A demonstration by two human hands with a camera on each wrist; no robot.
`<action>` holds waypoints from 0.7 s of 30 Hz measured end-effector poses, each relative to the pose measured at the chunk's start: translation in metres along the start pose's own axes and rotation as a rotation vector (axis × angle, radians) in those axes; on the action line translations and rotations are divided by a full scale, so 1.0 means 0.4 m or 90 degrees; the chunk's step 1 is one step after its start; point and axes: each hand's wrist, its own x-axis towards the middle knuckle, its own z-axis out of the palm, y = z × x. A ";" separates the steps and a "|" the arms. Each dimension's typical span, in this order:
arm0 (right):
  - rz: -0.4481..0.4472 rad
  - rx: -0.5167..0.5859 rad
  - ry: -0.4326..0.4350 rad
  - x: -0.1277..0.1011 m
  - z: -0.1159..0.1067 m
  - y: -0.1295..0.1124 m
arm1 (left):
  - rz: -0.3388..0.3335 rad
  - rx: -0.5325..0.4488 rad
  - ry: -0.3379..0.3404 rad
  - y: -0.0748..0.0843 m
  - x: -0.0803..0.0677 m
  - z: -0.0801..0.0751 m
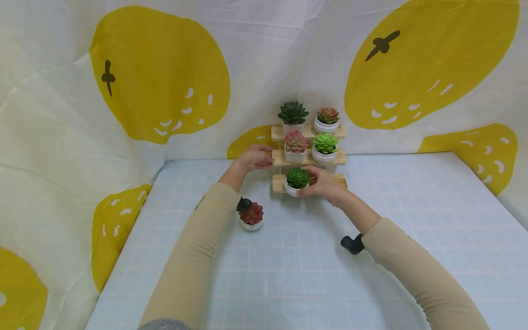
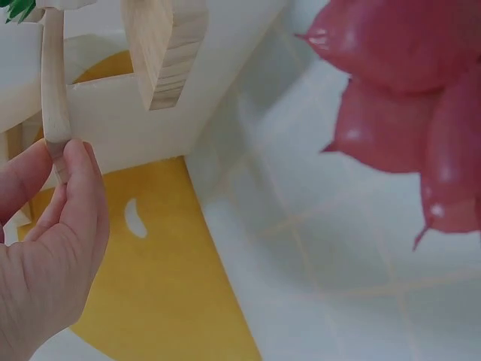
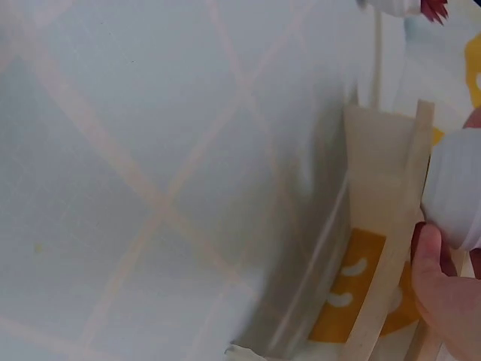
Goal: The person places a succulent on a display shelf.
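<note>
Now we grip the green succulent pot (image 1: 296,181) with the right hand (image 1: 326,185) on the wooden stand (image 1: 307,158), left hand (image 1: 255,158) pinching its edge; light, slippery, rigid: hold the pot's sides.

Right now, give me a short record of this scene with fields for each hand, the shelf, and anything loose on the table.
left hand: holds the left end of the middle step of the wooden shelf
right hand: grip around the green plant pot on the lowest step
shelf: three steps, two potted plants on the top step, two on the middle, one on the lowest
loose on table: red plant pot, near the left forearm
</note>
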 end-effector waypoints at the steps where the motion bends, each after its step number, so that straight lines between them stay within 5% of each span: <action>1: 0.000 -0.001 0.003 0.001 0.000 0.000 | 0.000 0.001 0.002 0.000 0.001 0.000; 21: 0.012 0.016 0.029 0.007 0.005 -0.008 | -0.004 0.004 0.005 0.001 0.000 -0.001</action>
